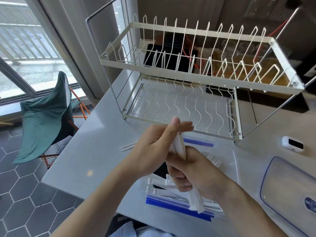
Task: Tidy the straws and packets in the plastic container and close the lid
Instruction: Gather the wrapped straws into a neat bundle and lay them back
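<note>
Both hands hold one bundle of white wrapped straws [179, 146] over the clear plastic container [229, 161]. My left hand [153, 149] grips the bundle's upper end, thumb up. My right hand [196, 175] is closed around the middle, and the lower straw ends [196, 202] stick out below it. The container has blue clips at its far side [200, 142] and near side [177, 207]. More wrapped straws or packets [159, 185] lie inside it under my hands. The clear lid [282, 189] with a blue rim lies flat to the right. One loose clear straw [128, 146] rests on the counter left of the container.
A two-tier cream wire dish rack [188, 79] stands just behind the container. A small white device [292, 144] sits on the counter at the right. The counter's edge [56, 168] runs down the left, with a green folding chair [44, 117] on the tiled floor beyond.
</note>
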